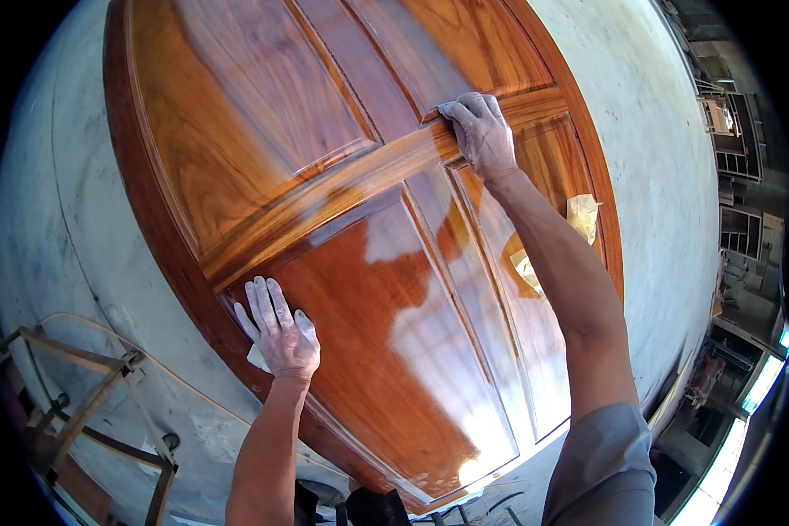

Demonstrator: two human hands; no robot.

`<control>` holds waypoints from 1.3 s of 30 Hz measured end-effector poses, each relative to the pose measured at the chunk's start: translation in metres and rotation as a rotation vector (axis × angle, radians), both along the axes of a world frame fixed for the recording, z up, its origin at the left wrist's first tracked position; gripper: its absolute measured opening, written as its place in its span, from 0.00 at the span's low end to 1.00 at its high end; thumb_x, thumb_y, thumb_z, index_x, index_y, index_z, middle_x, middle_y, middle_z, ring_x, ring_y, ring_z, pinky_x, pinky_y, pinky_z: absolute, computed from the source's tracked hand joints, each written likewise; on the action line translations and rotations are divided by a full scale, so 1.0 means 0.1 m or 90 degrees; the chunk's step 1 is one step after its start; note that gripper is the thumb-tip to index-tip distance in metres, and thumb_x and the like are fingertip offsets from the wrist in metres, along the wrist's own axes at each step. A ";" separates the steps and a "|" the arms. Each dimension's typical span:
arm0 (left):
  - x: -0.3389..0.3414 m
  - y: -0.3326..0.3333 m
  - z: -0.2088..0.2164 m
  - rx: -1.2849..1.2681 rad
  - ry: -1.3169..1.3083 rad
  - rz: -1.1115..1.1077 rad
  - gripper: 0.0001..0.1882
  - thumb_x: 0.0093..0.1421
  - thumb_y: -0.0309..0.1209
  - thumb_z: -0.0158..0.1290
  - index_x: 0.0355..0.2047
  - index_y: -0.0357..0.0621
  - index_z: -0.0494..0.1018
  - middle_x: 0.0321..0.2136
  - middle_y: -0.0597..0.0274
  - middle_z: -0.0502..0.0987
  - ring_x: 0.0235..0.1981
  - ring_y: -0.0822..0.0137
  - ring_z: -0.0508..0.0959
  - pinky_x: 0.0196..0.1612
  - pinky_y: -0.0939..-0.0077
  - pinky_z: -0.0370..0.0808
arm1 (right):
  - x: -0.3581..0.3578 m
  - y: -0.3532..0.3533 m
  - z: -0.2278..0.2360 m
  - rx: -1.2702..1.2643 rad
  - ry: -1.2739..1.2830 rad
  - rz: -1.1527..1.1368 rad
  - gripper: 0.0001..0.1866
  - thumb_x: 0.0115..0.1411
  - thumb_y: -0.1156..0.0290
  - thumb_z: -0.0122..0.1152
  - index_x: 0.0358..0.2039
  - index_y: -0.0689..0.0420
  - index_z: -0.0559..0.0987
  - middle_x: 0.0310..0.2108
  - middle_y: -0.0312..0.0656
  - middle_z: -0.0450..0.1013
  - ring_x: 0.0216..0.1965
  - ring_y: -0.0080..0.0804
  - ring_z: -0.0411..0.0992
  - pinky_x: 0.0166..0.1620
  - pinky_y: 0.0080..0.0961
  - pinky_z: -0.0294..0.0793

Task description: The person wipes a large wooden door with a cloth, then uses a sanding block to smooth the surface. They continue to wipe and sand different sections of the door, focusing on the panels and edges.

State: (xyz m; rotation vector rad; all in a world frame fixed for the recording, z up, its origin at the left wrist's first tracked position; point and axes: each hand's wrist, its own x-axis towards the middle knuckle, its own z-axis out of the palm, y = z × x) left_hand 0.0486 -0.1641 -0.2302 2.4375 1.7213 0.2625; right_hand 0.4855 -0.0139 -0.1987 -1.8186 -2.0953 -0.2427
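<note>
A large glossy reddish-brown wooden door with raised panels lies under both hands. My right hand, coated in white dust, is closed with bent fingers on a small folded grey sheet, pressed at the moulding by the middle rail. Most of that sheet is hidden by the fingers. My left hand, also dusty white, lies flat near the door's left edge with its fingers stretched out. A white scrap shows at the edge of its palm; how much lies underneath is hidden.
Two pale yellow sheets, a crumpled sheet and a partly covered sheet, lie on the door near my right forearm. A metal frame with casters stands at lower left, by a thin hose on the concrete floor. Racks line the right side.
</note>
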 end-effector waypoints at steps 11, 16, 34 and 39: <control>-0.02 0.00 -0.02 0.002 0.002 0.000 0.38 0.67 0.31 0.47 0.76 0.36 0.53 0.77 0.49 0.53 0.78 0.46 0.52 0.78 0.35 0.48 | -0.10 0.03 0.06 -0.045 0.000 0.024 0.09 0.64 0.74 0.62 0.43 0.47 0.84 0.44 0.35 0.76 0.51 0.40 0.74 0.56 0.36 0.81; 0.07 -0.01 0.00 -0.015 0.001 0.000 0.38 0.66 0.31 0.48 0.76 0.36 0.54 0.77 0.49 0.53 0.78 0.46 0.52 0.78 0.35 0.48 | 0.28 0.05 0.14 -0.041 -0.007 -0.049 0.10 0.62 0.74 0.63 0.43 0.48 0.84 0.42 0.36 0.76 0.51 0.40 0.74 0.53 0.35 0.82; 0.01 -0.03 -0.06 -0.028 -0.057 0.027 0.41 0.64 0.33 0.55 0.75 0.40 0.55 0.77 0.53 0.52 0.79 0.50 0.52 0.78 0.36 0.47 | -1.49 -0.61 0.12 -0.042 0.072 0.249 0.13 0.53 0.75 0.71 0.40 0.51 0.81 0.38 0.36 0.75 0.43 0.39 0.75 0.48 0.37 0.78; -0.01 -0.04 -0.07 -0.031 -0.086 0.027 0.41 0.64 0.34 0.57 0.75 0.39 0.56 0.77 0.52 0.52 0.79 0.50 0.52 0.77 0.35 0.48 | -1.66 -0.55 0.11 -0.079 0.078 0.310 0.11 0.55 0.75 0.73 0.38 0.51 0.79 0.37 0.36 0.73 0.41 0.39 0.74 0.48 0.39 0.77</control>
